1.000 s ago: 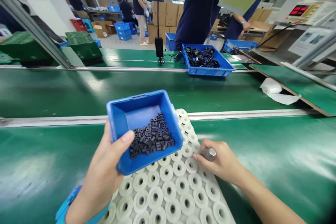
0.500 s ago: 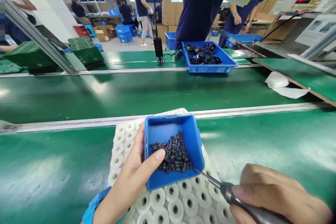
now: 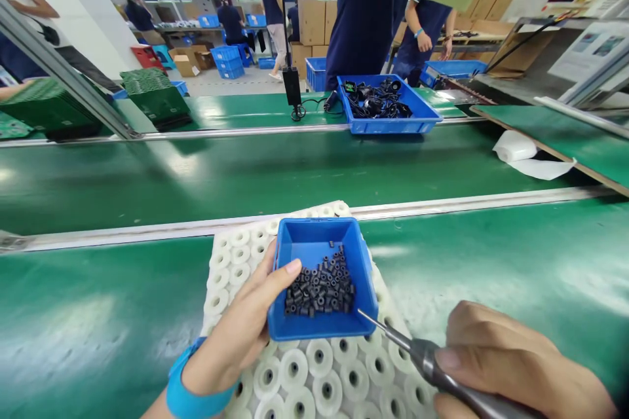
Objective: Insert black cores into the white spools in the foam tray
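Blue plastic parts bin (image 3: 322, 330), one, over a panel of white ring-shaped pieces (image 3: 327, 394); left hand (image 3: 246, 317) clasps its left wall, thumb over the rim. Black tubular spacers (image 3: 319, 289), many, loose inside. Thin-shafted, grey-handled tool (image 3: 423, 356), one, gripped firmly in right hand (image 3: 514, 357), tip at the bin's near right corner. Blue crate (image 3: 390, 126) with black cables (image 3: 377, 103), beyond.

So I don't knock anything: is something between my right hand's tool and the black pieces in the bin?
Nothing visible: the tip of the tool in your right hand appears over the near right corner of the blue bin, near the black pieces, at a height I can't judge. Your left hand grips the left side.
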`<action>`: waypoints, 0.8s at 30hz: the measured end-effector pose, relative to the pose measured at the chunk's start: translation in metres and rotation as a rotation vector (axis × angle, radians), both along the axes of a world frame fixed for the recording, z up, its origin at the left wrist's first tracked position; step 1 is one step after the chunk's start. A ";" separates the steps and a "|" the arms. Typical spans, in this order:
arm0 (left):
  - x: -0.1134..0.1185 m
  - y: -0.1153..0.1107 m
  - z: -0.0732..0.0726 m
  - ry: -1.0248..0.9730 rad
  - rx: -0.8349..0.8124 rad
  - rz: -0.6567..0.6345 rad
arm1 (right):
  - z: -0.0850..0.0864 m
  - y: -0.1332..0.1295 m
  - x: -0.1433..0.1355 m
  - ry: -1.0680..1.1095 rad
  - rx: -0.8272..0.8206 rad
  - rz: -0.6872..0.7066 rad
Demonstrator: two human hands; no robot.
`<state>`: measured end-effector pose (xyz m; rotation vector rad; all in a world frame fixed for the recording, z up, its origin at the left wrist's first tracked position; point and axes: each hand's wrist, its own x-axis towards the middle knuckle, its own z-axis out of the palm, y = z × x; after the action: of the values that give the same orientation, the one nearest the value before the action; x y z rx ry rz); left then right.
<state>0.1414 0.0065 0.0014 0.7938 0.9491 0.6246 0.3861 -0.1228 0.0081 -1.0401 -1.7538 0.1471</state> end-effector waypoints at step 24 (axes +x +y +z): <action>0.001 -0.005 0.001 -0.115 0.129 -0.043 | 0.002 0.007 -0.028 -0.371 -0.014 -0.084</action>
<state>0.1427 0.0012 0.0024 0.8813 0.7908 0.6923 0.3586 -0.1155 0.0101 -1.2065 -2.0369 -0.0933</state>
